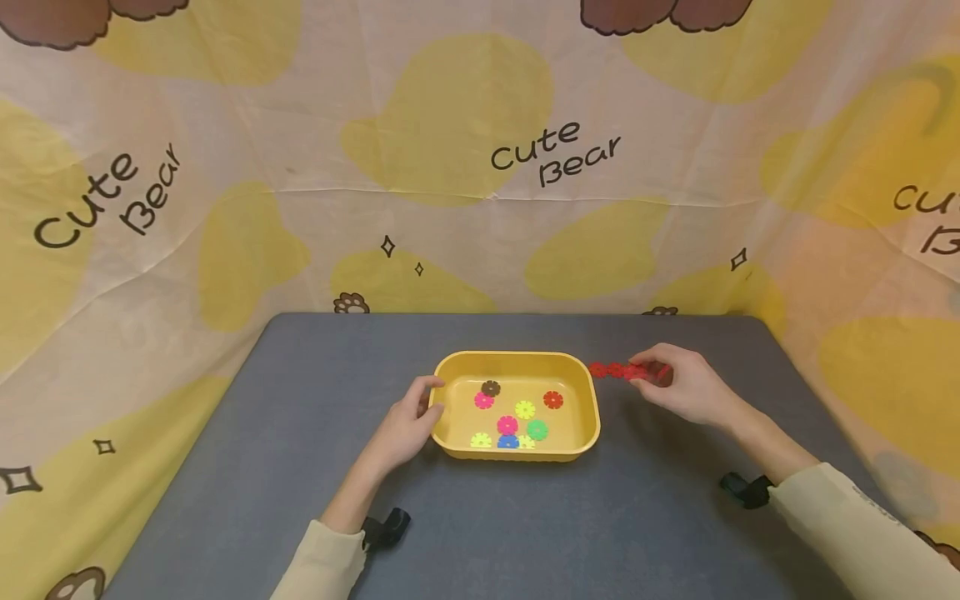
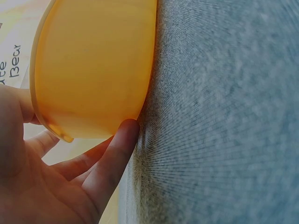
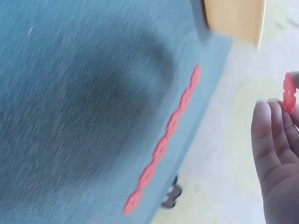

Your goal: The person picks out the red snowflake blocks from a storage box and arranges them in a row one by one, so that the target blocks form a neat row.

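Note:
At the left end of the yellow plastic tray, my left hand holds the wall, with fingertips over the rim and others low on the outside in the left wrist view. My right hand is raised to the right of the tray, pinching a red notched snowflake disc between thumb and fingertips. Beneath and beyond it, a row of red snowflake discs lies end to end on the table, partly hidden by the hand in the head view.
Inside the tray lie several loose discs, among them a brown one, a red one, a green one and a blue one. The grey table ends at a printed cloth backdrop behind and at the sides.

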Motion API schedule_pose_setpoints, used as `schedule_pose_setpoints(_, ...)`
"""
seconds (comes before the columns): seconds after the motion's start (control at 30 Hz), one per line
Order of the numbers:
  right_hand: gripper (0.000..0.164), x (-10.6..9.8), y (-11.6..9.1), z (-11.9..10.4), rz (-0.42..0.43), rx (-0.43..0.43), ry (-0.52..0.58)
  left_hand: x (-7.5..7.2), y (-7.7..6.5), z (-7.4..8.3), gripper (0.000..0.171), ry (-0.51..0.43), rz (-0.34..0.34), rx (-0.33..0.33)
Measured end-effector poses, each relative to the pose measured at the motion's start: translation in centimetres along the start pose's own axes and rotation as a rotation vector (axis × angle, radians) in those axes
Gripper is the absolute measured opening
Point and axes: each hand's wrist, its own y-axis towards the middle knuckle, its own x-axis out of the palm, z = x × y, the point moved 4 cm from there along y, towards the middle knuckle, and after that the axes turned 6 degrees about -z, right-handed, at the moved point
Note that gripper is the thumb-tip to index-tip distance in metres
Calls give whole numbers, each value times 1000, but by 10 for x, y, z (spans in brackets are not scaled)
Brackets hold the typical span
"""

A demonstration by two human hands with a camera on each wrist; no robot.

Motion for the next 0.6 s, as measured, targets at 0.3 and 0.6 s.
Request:
schedule_pose_setpoints(0.3, 29, -23, -16, 42, 57, 220, 2, -1, 0, -1, 38, -7, 5, 4)
schedule_pose_setpoints(0.6, 36, -36, -33, 82, 109, 358, 9, 0, 1, -2, 38, -10, -11, 5)
